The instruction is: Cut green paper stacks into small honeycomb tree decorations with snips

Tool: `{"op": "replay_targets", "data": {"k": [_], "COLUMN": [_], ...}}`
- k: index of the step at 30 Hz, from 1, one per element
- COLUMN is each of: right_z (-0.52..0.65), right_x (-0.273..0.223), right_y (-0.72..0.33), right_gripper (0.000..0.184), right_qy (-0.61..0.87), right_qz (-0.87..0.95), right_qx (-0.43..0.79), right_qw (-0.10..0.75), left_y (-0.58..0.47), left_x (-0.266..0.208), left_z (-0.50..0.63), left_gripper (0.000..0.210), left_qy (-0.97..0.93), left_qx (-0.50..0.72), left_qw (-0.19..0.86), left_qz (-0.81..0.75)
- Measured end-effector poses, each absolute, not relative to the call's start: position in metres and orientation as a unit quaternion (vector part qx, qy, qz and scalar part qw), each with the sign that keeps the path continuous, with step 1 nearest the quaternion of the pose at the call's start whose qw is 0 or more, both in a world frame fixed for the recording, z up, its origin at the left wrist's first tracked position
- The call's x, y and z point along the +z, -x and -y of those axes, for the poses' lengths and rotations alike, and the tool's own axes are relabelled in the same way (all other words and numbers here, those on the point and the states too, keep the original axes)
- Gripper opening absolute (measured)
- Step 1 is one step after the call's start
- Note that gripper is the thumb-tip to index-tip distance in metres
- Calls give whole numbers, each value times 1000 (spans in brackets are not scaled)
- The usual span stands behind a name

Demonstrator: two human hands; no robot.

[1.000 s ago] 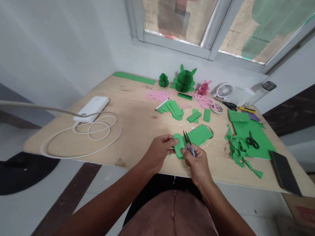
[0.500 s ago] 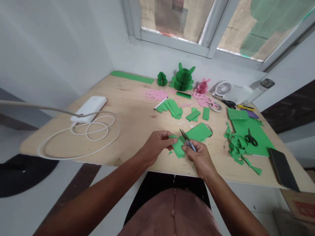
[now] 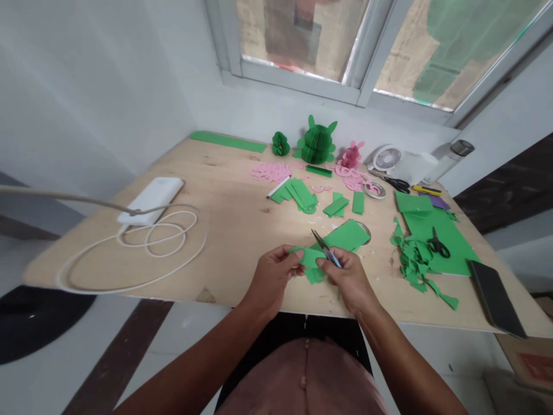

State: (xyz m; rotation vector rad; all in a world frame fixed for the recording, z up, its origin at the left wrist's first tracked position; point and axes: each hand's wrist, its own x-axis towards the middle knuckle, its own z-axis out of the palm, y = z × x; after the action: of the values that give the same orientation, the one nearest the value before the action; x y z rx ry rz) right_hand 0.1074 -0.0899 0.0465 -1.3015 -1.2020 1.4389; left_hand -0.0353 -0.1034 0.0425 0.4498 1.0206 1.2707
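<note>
Near the table's front edge, my left hand (image 3: 276, 271) pinches the left end of a small green paper piece (image 3: 310, 258). My right hand (image 3: 349, 272) is closed around a pair of scissors (image 3: 327, 249), whose blades point up and to the left. The right thumb also touches the right end of the paper piece. Just behind the hands lies a larger green paper sheet (image 3: 349, 235), partly over a round roll (image 3: 365, 231). Small green scraps (image 3: 314, 275) lie on the table below the held piece.
A white power bank (image 3: 151, 199) with a looped cable lies left. Green paper strips (image 3: 302, 195), pink scraps (image 3: 270, 172) and a green honeycomb paper figure (image 3: 317, 144) are further back. To the right are black-handled scissors (image 3: 439, 245), green offcuts (image 3: 415, 259) and a phone (image 3: 496, 297).
The green paper piece has turned in my fingers and now lies more level. My left hand has shifted slightly down and left. The whole view has tilted a little.
</note>
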Motion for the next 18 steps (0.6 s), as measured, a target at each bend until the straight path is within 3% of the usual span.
{"op": "replay_targets", "data": {"k": [11, 18], "right_z": [77, 74], "right_x": [62, 45], "right_y": [-112, -107], "right_gripper": [31, 28], "right_qy": [476, 482], "right_qz": [579, 542], "right_qx": [575, 567], "right_qw": [327, 391], "left_y": [67, 60], "left_x": [47, 47], "left_z": [84, 91], "left_gripper": [16, 17], "left_qy": [-452, -387], "left_qx": [381, 476], "left_qw": [664, 641], "left_qz": [-459, -461]}}
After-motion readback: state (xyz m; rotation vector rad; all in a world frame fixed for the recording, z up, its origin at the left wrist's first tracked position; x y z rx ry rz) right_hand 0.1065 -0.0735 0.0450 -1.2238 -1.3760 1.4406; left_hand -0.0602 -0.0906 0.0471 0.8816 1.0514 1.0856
